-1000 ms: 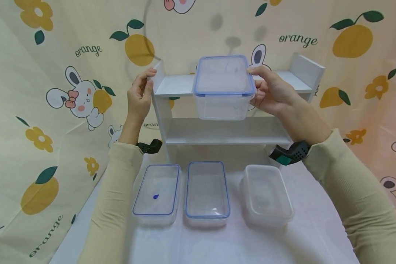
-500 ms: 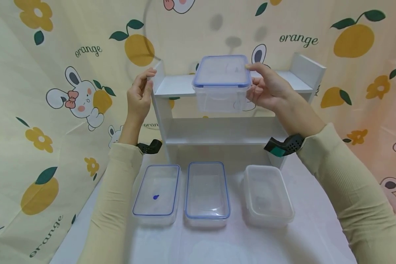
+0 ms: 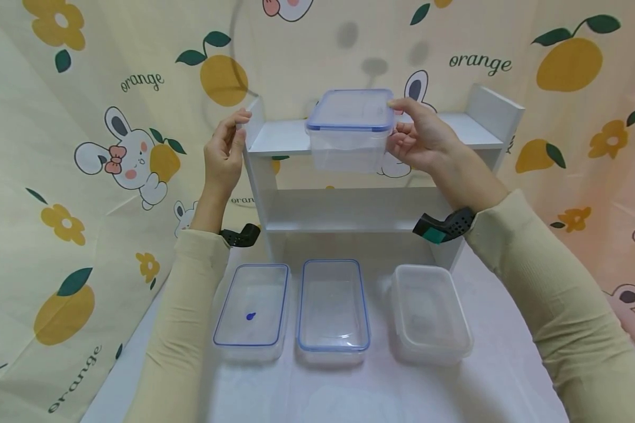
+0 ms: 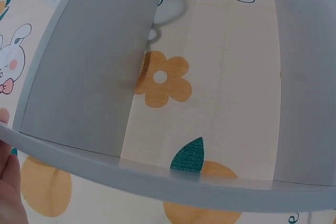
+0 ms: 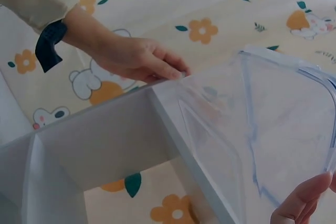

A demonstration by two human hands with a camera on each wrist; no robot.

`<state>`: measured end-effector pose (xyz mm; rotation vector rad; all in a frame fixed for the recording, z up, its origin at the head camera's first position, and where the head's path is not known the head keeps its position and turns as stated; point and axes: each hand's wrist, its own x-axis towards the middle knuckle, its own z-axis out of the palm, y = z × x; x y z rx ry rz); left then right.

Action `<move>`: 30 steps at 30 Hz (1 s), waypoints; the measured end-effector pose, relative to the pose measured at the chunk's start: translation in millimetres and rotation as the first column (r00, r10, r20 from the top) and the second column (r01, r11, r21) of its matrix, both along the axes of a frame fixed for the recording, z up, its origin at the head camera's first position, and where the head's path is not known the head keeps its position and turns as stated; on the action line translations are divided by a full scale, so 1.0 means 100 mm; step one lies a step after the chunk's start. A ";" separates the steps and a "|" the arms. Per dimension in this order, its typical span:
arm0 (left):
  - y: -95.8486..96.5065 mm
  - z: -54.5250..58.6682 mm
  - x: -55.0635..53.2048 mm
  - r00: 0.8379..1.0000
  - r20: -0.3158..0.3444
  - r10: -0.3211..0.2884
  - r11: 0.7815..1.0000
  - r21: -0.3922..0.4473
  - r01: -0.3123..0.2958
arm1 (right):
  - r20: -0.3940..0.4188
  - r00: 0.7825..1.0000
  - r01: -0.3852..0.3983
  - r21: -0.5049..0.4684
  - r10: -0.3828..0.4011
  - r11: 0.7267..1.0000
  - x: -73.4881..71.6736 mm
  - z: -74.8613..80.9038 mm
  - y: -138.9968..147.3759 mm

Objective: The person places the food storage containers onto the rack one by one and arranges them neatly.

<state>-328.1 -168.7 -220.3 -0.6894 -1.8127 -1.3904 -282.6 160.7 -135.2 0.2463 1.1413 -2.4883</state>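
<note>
The right hand (image 3: 420, 135) holds a deep, clear plastic box with a blue-rimmed translucent lid (image 3: 349, 144). Its thumb lies on the right edge of the lid, and the other fingers bend below the rim, against the right side wall. The box is level, lifted at the height of the top board of a white three-level shelf unit (image 3: 349, 217). In the head view it covers a part of the front edge of this board; I cannot tell if the two are touching.

The left hand (image 3: 224, 147) is in a narrow grip at the upper corner of the left side panel of the unit, with the thumb on the outer side. The right wrist view shows this same grip from across the unit.

On the white-covered counter (image 3: 381, 393), in front of the unit, three low clear boxes stand in a row. The left low box (image 3: 264, 294) has a thin blue line around its lid and a small dark-blue mark (image 3: 251, 316). The middle low box (image 3: 332, 311) is blue-rimmed and near to it. The right low box (image 3: 431, 311), whitish and colourless, stands farther apart. Behind everything hangs a cream cloth with printed oranges and rabbits (image 3: 317, 53).
</note>
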 end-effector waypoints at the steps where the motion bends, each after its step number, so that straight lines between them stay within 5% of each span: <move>1: 0.00 0.00 0.00 1.000 0.000 0.001 1.000 0.000 -0.001 | 0.000 1.000 0.009 0.000 -0.009 1.000 -0.01 0.00 -0.01; 16: -0.01 0.02 0.01 1.000 -0.002 0.007 1.000 0.001 -0.007 | -0.033 0.996 0.081 0.051 -0.079 0.995 -0.13 0.02 -0.10; 30: -0.01 0.01 0.01 1.000 0.031 -0.003 1.000 0.005 0.003 | -0.158 0.980 0.165 0.295 -0.122 0.941 0.01 -0.01 -0.11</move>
